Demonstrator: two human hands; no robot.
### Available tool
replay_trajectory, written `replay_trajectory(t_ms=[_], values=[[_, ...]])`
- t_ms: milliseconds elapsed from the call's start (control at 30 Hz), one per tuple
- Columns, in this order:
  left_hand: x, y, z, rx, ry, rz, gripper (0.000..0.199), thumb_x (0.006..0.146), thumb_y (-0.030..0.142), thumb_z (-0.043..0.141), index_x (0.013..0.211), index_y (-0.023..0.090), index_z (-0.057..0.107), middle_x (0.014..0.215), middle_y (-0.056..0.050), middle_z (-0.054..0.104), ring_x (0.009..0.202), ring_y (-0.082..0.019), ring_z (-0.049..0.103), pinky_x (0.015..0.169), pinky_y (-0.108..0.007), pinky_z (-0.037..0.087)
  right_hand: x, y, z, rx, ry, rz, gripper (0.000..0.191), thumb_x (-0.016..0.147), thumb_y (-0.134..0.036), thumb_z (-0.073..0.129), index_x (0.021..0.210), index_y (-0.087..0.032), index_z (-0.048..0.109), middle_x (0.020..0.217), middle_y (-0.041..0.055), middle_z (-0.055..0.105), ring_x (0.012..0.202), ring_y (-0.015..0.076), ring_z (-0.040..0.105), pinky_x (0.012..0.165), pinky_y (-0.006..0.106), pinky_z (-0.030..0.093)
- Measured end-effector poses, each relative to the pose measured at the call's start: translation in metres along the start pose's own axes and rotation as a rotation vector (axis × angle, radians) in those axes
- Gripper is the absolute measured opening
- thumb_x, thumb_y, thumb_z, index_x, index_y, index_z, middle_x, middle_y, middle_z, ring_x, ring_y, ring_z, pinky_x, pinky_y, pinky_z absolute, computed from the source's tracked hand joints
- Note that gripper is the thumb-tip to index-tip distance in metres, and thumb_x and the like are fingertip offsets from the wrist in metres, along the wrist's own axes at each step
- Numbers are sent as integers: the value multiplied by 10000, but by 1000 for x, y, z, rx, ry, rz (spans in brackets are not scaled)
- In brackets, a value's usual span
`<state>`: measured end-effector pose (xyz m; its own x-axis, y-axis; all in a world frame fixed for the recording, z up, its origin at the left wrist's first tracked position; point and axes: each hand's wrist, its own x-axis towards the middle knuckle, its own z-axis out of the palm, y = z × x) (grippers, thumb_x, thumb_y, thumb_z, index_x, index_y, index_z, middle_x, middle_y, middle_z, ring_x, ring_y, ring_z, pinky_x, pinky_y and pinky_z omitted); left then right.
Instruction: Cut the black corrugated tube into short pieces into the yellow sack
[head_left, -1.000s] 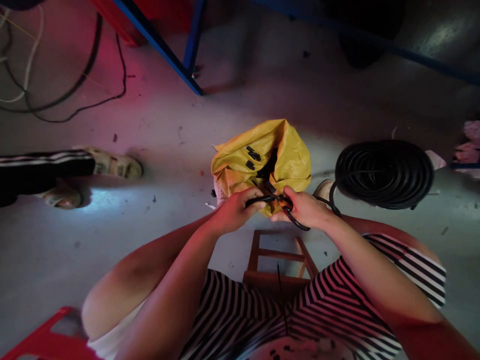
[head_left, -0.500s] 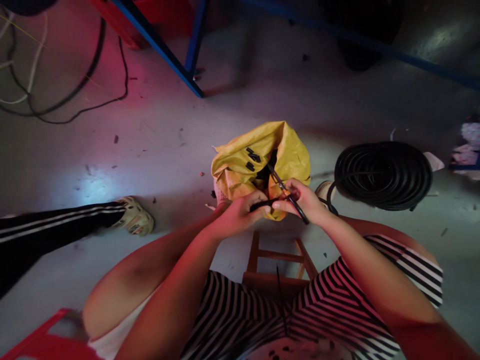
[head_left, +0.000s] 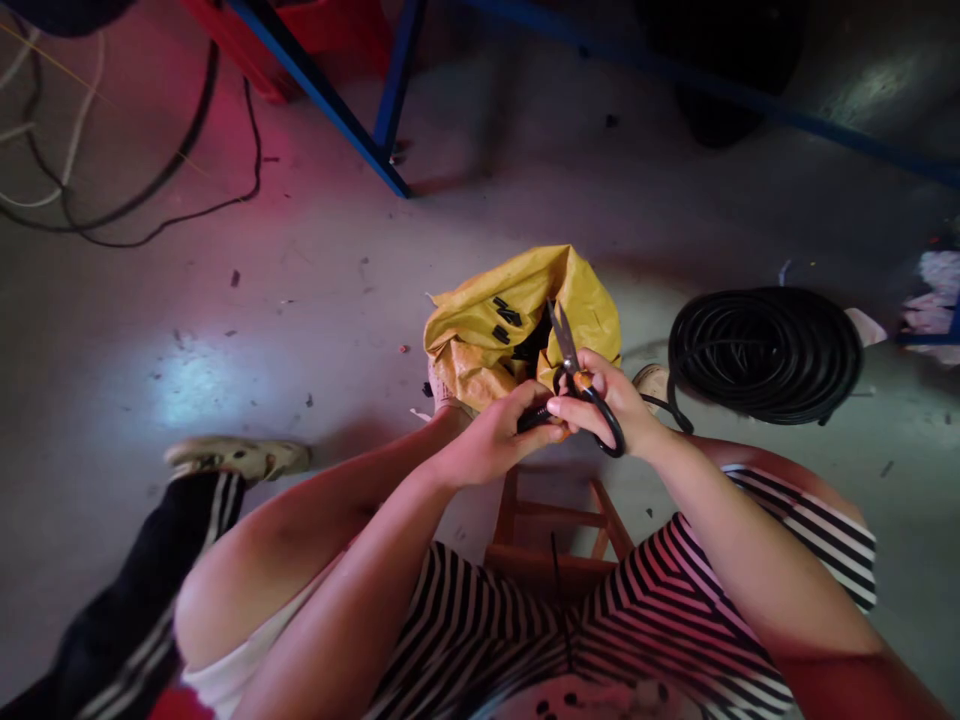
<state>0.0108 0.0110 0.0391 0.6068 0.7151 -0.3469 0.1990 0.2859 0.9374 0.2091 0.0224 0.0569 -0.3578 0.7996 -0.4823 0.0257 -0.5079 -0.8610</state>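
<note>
Taking the two hands as the centre of the dial, with twelve o'clock straight ahead, the left hand [head_left: 484, 435] is closed in a pinch around a slim, seemingly ribbed black tube [head_left: 531, 418], which lies at the hub between thumb and fingers. The right hand [head_left: 611, 405], touching or nearly touching the left, grasps steel-bladed scissors with black looped handles [head_left: 565, 338]; whether any finger passes through a loop cannot be told. The blades point just short of twelve, over the mouth of a crumpled yellow plastic-looking sack [head_left: 585, 290], on which short black cut pieces [head_left: 506, 315] lie at about eleven. A thick round coil of glossy black tubing [head_left: 765, 355] rests on the grey floor [head_left: 337, 330] between two and three o'clock, its loose strand dipping near the right wrist; whether it joins the held tube is hidden. The tube looks light and hard to break, springy rather than limp, and perhaps a little slick, so a firm pinch close behind its end should keep it from twisting or springing aside. The scissors look rigid and a bit heavier; the black loops are the safe hold, with fingertips clear of the blades.
</note>
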Motion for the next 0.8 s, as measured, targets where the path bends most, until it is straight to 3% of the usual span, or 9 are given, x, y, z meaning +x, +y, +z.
replay_trajectory(t_ms=[100,167,300,400,533,800], values=[[4,-4,-8,-94,-168,-4,311,966,434,653,1110,159,656,1067,-81,689,995,-205,627,886,-311,493,2,-9,-3,117,56,-51,343,779,-371,814,853,-223,513,562,-82,561,491,116,550,550,279,516],[6,-8,-13,-189,-216,-4,362,980,491,616,1101,154,670,1085,-100,690,1028,-220,623,923,-332,481,2,-16,-10,171,140,-89,305,797,-366,795,816,-216,530,530,-75,560,464,110,524,551,289,540],[6,-8,-18,-267,-203,0,464,1028,555,484,894,149,663,857,-57,642,846,-176,577,849,-312,452,-1,-26,-25,264,259,-110,252,776,-328,798,805,-205,580,538,-69,548,460,101,500,526,284,545],[3,-2,-17,-336,-180,6,425,1038,540,474,935,157,627,701,8,532,661,-128,472,687,-277,401,-3,-24,-31,231,327,-145,255,745,-315,816,805,-209,592,555,-72,546,456,95,495,497,268,519],[0,5,-15,-382,-147,0,349,1034,508,507,986,168,569,699,27,532,565,-94,438,575,-249,345,-1,-14,-32,154,376,-132,321,705,-344,836,791,-222,552,582,-80,537,450,94,483,481,273,502],[1,8,-13,-311,-94,-30,345,1035,490,519,945,159,558,674,24,574,526,-86,495,552,-236,385,-2,0,-28,78,367,-56,380,728,-421,825,822,-235,508,662,-68,536,509,106,497,518,288,489]])
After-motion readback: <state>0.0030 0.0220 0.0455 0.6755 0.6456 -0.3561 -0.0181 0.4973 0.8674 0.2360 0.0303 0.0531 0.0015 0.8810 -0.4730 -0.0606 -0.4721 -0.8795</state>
